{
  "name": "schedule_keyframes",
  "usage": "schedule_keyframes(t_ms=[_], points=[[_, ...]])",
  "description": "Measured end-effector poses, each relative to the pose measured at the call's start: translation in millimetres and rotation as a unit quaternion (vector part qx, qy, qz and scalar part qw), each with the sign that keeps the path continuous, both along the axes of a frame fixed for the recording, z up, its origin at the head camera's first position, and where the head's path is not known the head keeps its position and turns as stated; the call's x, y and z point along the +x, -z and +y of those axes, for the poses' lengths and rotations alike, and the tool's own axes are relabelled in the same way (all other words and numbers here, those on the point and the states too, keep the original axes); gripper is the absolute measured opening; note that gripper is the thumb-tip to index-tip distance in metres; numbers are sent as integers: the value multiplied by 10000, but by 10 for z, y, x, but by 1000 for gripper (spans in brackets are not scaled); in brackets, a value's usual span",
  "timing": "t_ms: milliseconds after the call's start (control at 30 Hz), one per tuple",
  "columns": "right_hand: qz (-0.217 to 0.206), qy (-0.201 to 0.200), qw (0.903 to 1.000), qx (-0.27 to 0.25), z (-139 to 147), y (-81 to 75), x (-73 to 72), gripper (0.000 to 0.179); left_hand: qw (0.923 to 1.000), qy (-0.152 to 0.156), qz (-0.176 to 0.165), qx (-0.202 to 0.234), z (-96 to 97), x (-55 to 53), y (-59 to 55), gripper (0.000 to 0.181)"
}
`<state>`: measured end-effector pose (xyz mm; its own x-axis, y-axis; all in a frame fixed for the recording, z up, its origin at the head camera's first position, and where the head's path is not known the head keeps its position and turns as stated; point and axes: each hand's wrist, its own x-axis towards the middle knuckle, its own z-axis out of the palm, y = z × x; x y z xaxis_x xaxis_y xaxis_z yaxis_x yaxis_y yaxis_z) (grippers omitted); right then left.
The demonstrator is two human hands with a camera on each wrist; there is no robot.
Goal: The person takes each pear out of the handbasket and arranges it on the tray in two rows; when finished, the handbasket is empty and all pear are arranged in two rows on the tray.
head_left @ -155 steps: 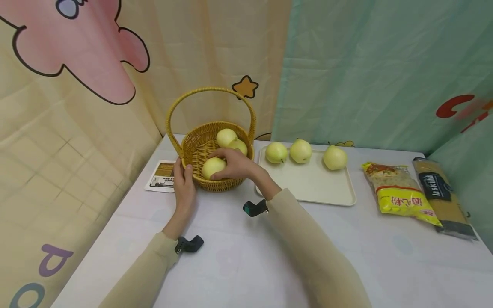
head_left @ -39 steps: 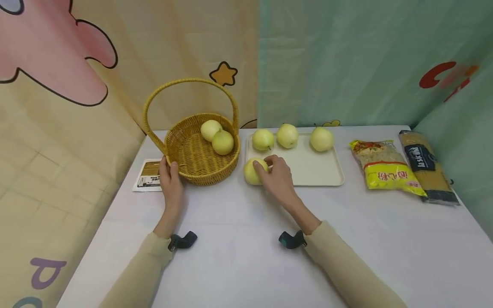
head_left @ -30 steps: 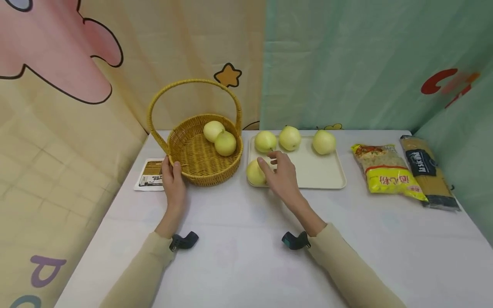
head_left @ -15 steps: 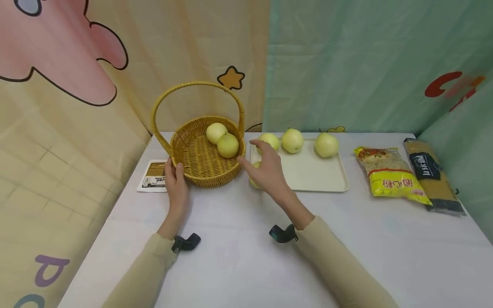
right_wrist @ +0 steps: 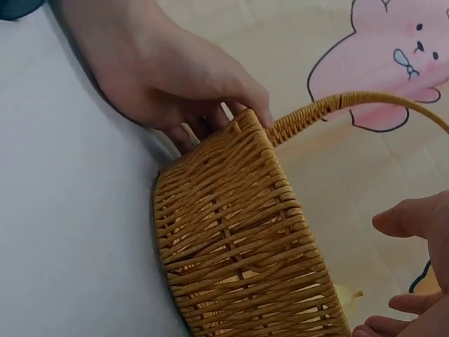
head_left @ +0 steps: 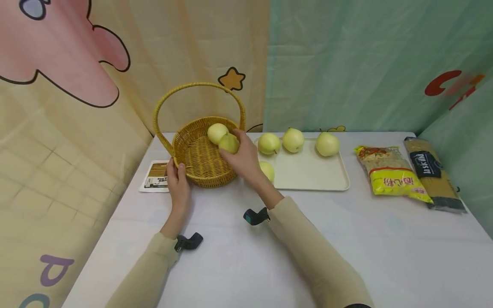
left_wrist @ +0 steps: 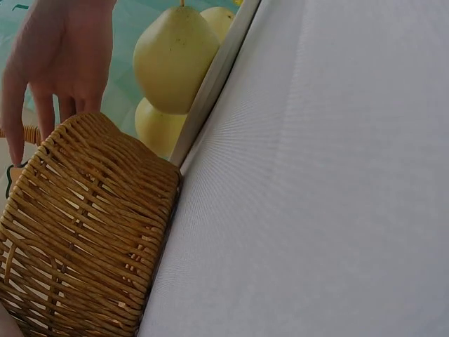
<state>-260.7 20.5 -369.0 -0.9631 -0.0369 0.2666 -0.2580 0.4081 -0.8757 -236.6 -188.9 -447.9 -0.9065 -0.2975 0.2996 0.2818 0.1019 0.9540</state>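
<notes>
My left hand [head_left: 179, 185] grips the left rim of the wicker basket [head_left: 210, 182], thumb and fingers on either side of it. Inside the basket, toward its far right, lie two pale yellow pears; my right hand [head_left: 245, 159] reaches over the right rim to the nearer pear [head_left: 229, 143], with the farther pear [head_left: 217, 133] beside it. In the right wrist view the thumb and fingers of the right hand stand apart. On the white tray [head_left: 312, 175], another pear [head_left: 267, 171] sits at the near left corner, partly hidden by the right wrist.
Along the tray's far side stand three pears [head_left: 293, 140]. Farther right lie a yellow-labelled bag [head_left: 393, 173] and a brown packet [head_left: 434, 175]. A flat white-and-brown packet [head_left: 155, 176] lies left of the basket. Curtains hang behind the table [head_left: 231, 256].
A pear that the right hand held in the basket now sits at the tray's near left corner, let go. The right hand has moved back left to the basket; the left hand keeps its grip.
</notes>
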Motion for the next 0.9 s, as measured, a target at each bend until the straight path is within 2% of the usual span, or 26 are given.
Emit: schedule_keyframes(t_ms=[133,267,433,567,667,900], points=[[-300,3,9995,45,-42,13,-92,76,9999,-7,-95,-55,16,-1,5,53],[-502,118,9984,236,-115,-39,-192,75,10000,-2,-28,-52,19,-1,-22,52],[-783,280,9940,715,-219,-135,-295,68,9999,-63,-64,-84,16,4,-14,54],[-1011,466,9869,1168,-274,-172,-333,59,9999,-3,-137,-54,10,14,6,55],[-1106,566,9834,1325,-286,-185,-348,58,9999,48,-112,-42,13,15,9,54],[-1100,362,9822,1481,-302,-204,-360,63,10000,33,-64,-62,-8,3,10,54]])
